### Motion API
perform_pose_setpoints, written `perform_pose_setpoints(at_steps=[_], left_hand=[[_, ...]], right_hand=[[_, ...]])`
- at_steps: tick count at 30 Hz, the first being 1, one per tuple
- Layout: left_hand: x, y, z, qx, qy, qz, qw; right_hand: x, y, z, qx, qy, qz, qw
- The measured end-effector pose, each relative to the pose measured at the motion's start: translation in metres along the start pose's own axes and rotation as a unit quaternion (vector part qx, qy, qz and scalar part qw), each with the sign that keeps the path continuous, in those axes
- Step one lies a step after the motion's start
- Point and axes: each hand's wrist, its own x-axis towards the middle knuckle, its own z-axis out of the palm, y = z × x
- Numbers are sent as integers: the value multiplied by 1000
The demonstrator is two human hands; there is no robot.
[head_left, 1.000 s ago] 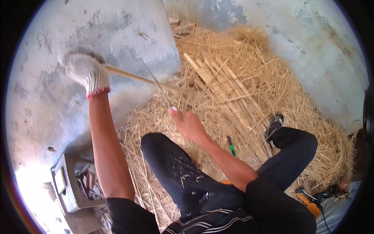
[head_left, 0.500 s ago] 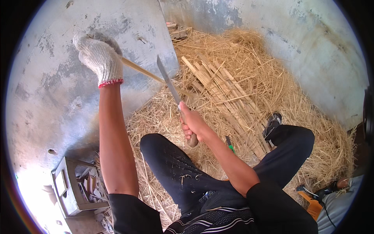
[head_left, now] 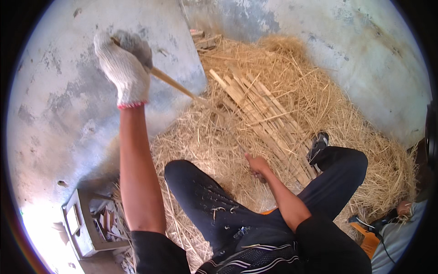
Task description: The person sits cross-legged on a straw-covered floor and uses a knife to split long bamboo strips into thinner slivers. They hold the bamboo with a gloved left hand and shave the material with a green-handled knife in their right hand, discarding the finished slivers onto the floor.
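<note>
Gripping one end of a thin bamboo strip (head_left: pixel 175 84) in a white knit glove, the left hand (head_left: pixel 122 68) was raised over the bare concrete floor (head_left: pixel 54 118). The strip slanted down toward the straw heap (head_left: pixel 292 77), its lower part lost in blur. The bare right hand (head_left: pixel 257 165) was closed around a handle, the tool itself too blurred to identify, above the straw near a bundle of split bamboo slats (head_left: pixel 262 112). A small grey crate (head_left: pixel 75 223) sat by the left knee.
</note>
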Motion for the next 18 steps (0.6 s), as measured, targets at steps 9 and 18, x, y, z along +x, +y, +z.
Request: perform_pose_setpoints(at_steps=[9, 18], left_hand=[[31, 4, -43, -86, -226, -78, 967], [28, 5, -41, -71, -259, -73, 961]], right_hand=[[-89, -130, 2, 80, -16, -289, 954], [-100, -142, 14, 59, -82, -214, 972]])
